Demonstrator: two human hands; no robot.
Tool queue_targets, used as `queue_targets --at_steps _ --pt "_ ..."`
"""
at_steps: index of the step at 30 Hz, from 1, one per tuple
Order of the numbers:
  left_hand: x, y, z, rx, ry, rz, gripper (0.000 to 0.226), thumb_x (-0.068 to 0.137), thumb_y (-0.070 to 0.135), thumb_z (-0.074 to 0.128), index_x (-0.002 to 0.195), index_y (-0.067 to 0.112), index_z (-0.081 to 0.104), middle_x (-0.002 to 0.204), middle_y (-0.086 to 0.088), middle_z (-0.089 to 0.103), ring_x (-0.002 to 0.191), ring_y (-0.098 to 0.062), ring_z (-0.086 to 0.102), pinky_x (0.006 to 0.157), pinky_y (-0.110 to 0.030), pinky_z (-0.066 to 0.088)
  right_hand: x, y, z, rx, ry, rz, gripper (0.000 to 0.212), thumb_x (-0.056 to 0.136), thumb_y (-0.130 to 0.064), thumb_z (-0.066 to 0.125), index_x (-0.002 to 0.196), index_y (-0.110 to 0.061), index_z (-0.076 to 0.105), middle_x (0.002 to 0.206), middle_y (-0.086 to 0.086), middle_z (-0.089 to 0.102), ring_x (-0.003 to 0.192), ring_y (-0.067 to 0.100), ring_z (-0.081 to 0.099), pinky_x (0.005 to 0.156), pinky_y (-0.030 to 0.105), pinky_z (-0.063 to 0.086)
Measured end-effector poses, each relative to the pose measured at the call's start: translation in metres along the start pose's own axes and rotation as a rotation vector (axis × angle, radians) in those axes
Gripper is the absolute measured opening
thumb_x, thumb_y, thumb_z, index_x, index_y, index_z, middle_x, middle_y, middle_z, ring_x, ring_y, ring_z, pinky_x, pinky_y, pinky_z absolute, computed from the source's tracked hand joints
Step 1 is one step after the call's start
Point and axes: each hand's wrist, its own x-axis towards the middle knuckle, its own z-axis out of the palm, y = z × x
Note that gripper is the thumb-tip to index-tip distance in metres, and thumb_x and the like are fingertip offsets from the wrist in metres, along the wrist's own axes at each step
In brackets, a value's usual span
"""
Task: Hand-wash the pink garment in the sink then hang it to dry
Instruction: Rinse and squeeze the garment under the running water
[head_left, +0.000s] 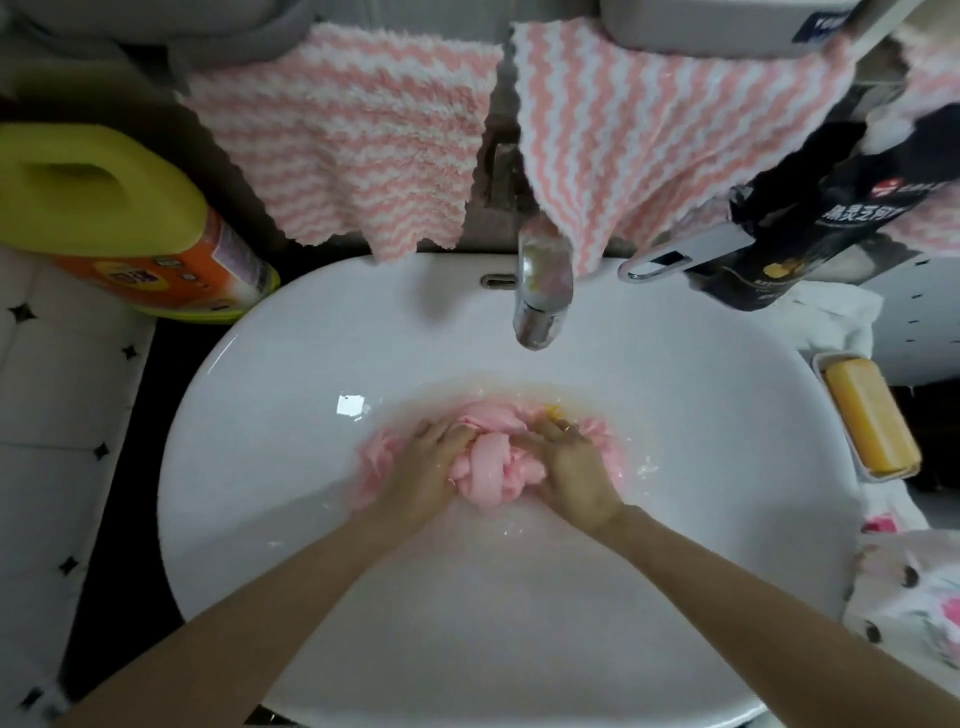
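Observation:
The pink garment (493, 462) lies bunched and wet in shallow water at the middle of the white sink (270, 395). My left hand (426, 467) grips its left side with curled fingers. My right hand (569, 467) grips its right side, and a small yellow piece (551, 412) shows by its fingertips. Parts of the garment are hidden under both hands.
A chrome tap (543, 291) juts over the basin's back, its lever (685, 254) to the right. Two pink-and-white striped cloths (353, 156) hang above. A yellow detergent jug (104, 218) stands at left, a yellow soap bar (870, 415) in a dish at right, a dark bottle (810, 218) behind it.

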Motion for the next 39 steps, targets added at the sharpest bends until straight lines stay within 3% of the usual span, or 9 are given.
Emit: queue_targets --at_steps 6,9,14,17,20,24,28,34,39 --pt "0.008 0.023 -0.039 -0.838 -0.215 -0.696 0.031 0.061 0.029 0.061 0.088 0.015 0.062 0.073 0.005 0.067 0.072 -0.012 0.061 0.073 -0.028 0.047 0.012 -0.004 -0.051 0.993 -0.246 0.738 0.022 0.081 0.000 0.050 0.086 -0.011 0.068 0.083 0.003 0.072 0.079 0.021 0.068 0.072 0.031 0.053" --pt "0.010 0.020 -0.044 -1.022 -0.412 -0.889 0.076 0.068 0.059 0.069 0.122 0.007 0.056 0.120 -0.009 0.062 0.109 -0.023 0.060 0.102 -0.039 0.042 0.007 0.010 -0.057 1.147 -0.378 0.836 0.013 0.091 -0.016 0.059 0.102 -0.016 0.065 0.098 0.005 0.073 0.090 0.021 0.070 0.082 0.036 0.055" --pt "0.002 0.023 -0.032 0.207 -0.342 -0.534 0.091 0.083 0.068 0.044 0.150 0.025 0.000 0.157 -0.011 0.006 0.144 -0.032 0.011 0.115 -0.050 0.010 0.000 0.004 -0.045 0.091 -0.327 0.682 0.089 0.073 -0.067 0.064 0.144 -0.027 0.028 0.136 0.008 0.046 0.120 0.028 0.048 0.100 0.042 0.041" --pt "-0.003 0.026 -0.011 0.304 -0.400 -0.249 0.118 0.065 0.076 0.054 0.146 0.032 -0.021 0.155 -0.002 -0.025 0.144 -0.026 -0.017 0.111 -0.052 -0.012 -0.003 -0.017 -0.030 0.030 -0.229 0.477 0.108 0.060 -0.091 0.034 0.151 -0.040 0.005 0.157 0.005 0.015 0.141 0.030 0.021 0.114 0.050 0.021" --pt "0.009 0.020 0.005 0.391 -0.340 -0.187 0.121 0.060 0.068 0.066 0.150 0.022 0.000 0.154 -0.008 0.012 0.139 -0.028 0.019 0.111 -0.044 0.027 0.002 -0.020 -0.001 -0.127 -0.162 0.338 0.089 0.073 -0.083 0.028 0.147 -0.033 0.031 0.148 0.009 0.035 0.127 0.035 0.040 0.102 0.046 0.035" --pt "0.029 0.015 -0.009 -0.183 -0.272 -0.449 0.089 0.065 0.027 0.084 0.138 0.017 0.034 0.125 -0.009 0.056 0.112 -0.027 0.055 0.089 -0.029 0.044 0.023 -0.011 -0.016 0.539 -0.083 0.543 0.021 0.088 -0.019 0.061 0.107 -0.015 0.070 0.108 0.004 0.070 0.102 0.025 0.065 0.088 0.035 0.050" --pt "0.014 0.023 -0.036 -0.293 -0.258 -0.266 0.063 0.059 0.061 0.062 0.085 0.004 0.062 0.086 -0.007 0.060 0.079 -0.018 0.054 0.078 -0.040 0.047 -0.002 -0.026 -0.050 0.830 -0.167 0.502 0.009 0.086 -0.024 0.067 0.094 -0.024 0.065 0.098 -0.006 0.061 0.089 0.008 0.058 0.076 0.013 0.044" --pt "-0.039 0.020 0.024 0.191 -0.080 -0.071 0.089 0.073 0.068 0.049 0.143 0.018 0.027 0.154 -0.003 0.026 0.136 -0.023 0.034 0.106 -0.045 0.036 -0.042 -0.035 0.025 -0.001 -0.127 0.344 0.068 0.083 -0.079 0.010 0.143 -0.051 0.026 0.157 -0.002 0.020 0.142 0.028 0.022 0.112 0.055 0.022" --pt "-0.029 0.019 0.057 0.353 0.115 -0.142 0.062 0.079 0.043 0.054 0.130 0.007 0.050 0.128 -0.012 0.057 0.116 -0.031 0.053 0.099 -0.044 0.039 -0.026 -0.023 0.044 -0.283 0.089 0.282 0.048 0.088 -0.055 0.036 0.127 -0.028 0.047 0.121 0.013 0.059 0.098 0.040 0.058 0.085 0.049 0.049"
